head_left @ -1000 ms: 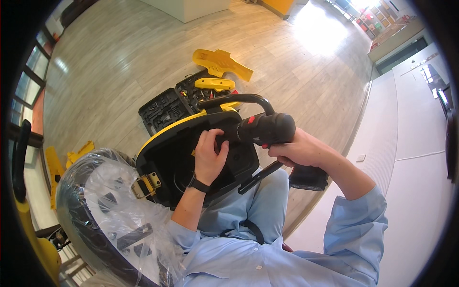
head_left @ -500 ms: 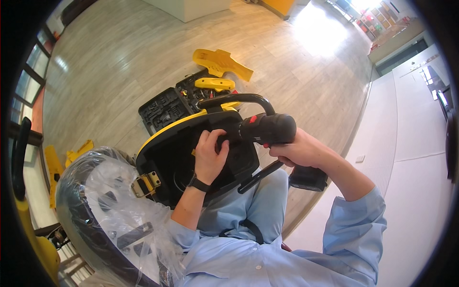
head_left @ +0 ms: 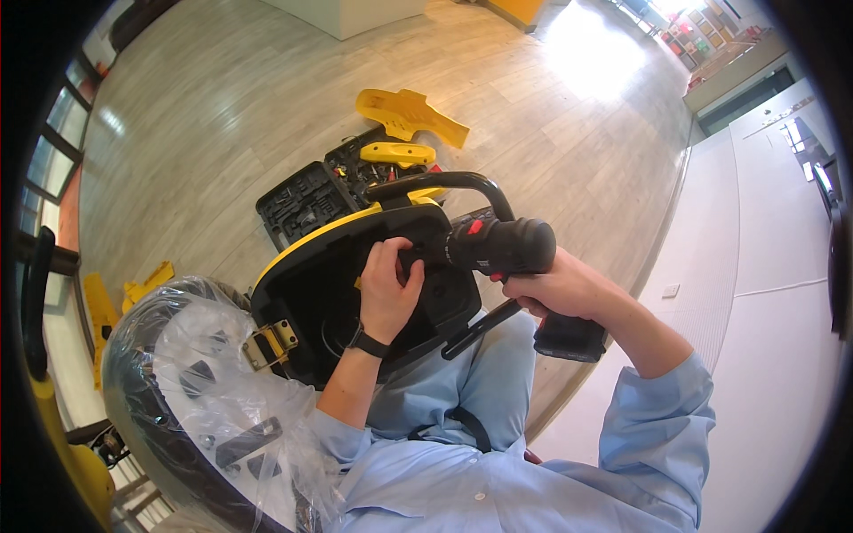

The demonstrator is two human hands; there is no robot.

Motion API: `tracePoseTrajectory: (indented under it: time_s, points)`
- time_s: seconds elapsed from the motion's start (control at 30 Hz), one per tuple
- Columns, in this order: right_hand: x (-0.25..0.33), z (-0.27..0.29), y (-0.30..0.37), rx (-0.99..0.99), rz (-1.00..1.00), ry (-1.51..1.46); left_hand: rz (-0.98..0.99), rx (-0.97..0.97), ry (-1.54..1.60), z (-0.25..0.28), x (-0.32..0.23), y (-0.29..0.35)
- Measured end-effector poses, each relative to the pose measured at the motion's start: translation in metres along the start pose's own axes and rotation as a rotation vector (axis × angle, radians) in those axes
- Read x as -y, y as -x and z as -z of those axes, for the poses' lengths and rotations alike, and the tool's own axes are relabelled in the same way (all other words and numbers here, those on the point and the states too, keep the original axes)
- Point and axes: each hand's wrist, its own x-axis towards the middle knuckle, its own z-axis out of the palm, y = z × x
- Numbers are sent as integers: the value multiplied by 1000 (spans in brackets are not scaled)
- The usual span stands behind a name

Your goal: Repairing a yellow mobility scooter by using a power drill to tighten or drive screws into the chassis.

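My right hand [head_left: 569, 286] is wrapped round the grip of a black cordless drill [head_left: 515, 246] with red details, its battery below my wrist. The drill's nose points left, over the right part of a black storage tub [head_left: 346, 240] with a yellow edge. Inside the tub, near the drill's tip, my left hand [head_left: 387, 282] has its fingers bent and drawn together. What they pinch, if anything, is hidden. A black tubular rail [head_left: 458, 180] arches just beyond the drill, and a metal hinge [head_left: 280, 340] sits on the tub's left end.
A plastic-wrapped seat [head_left: 213, 391] stands at the lower left. An open black tool case [head_left: 306, 202] lies on the wooden floor beyond the tub, near a yellow panel [head_left: 413, 115]. More yellow parts [head_left: 100, 306] lie far left. A white wall [head_left: 764, 213] runs along the right.
The drill and my right hand have shifted slightly right and down, away from my left hand. My left hand has stayed nearly in place, its fingertips a little higher.
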Motion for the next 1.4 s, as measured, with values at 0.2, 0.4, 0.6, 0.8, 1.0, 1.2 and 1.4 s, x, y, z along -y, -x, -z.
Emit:
tracePoseTrajectory:
  time_s: [0.2, 0.4, 0.6, 0.8, 1.0, 1.2, 1.4]
  points:
    - [-7, 0, -1, 27, 28, -34, -3, 2, 5, 2, -3, 1]
    - [-8, 0, -2, 42, 30, -159, -7, 7, -3, 2, -2, 0]
    - [-11, 3, -2, 8, -6, -146, 0, 3, -22, 3, -4, 0]
    - [-13, 3, -2, 25, 16, -153, -4, 2, -28, 3, -3, 1]
    - [-8, 4, -4, 38, 26, -91, 9, -2, -29, 3, -3, 1]
    - [5, 5, -6, 26, 59, 100, 40, 24, -7, 2, -9, -1]
    - [29, -3, 2, -16, 7, 279, 144, 13, 51, 3, -4, 1]
